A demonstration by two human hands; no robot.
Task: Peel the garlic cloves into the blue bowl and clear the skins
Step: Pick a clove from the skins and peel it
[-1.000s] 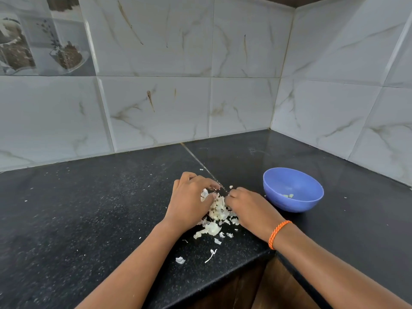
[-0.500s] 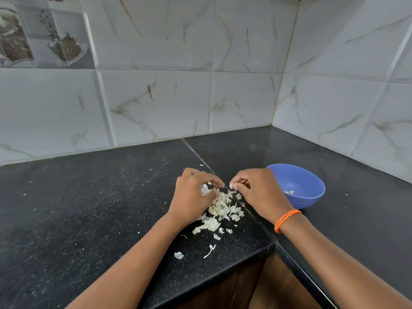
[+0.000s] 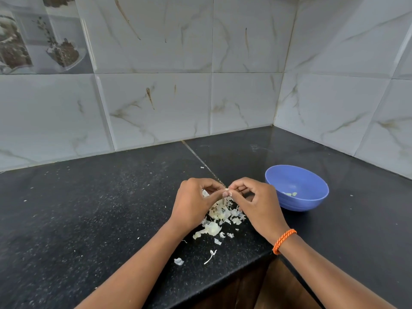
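Garlic clove [image 3: 227, 190] — between both hands' fingertips

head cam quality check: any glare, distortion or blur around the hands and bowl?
Head view: wide-angle bending of the wall tiles at the edges; soft sheen on the black counter behind the blue bowl; left hand, right hand and garlic skins sharp, evenly lit.

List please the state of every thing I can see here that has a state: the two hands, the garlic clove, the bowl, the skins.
left hand: fingers curled, pinching the garlic clove
right hand: fingers curled, pinching the same clove
garlic clove: held above the counter, mostly hidden by fingertips
blue bowl: upright on the counter, a few pale pieces inside
garlic skins: loose pile on the counter under the hands, scraps scattered nearer the edge
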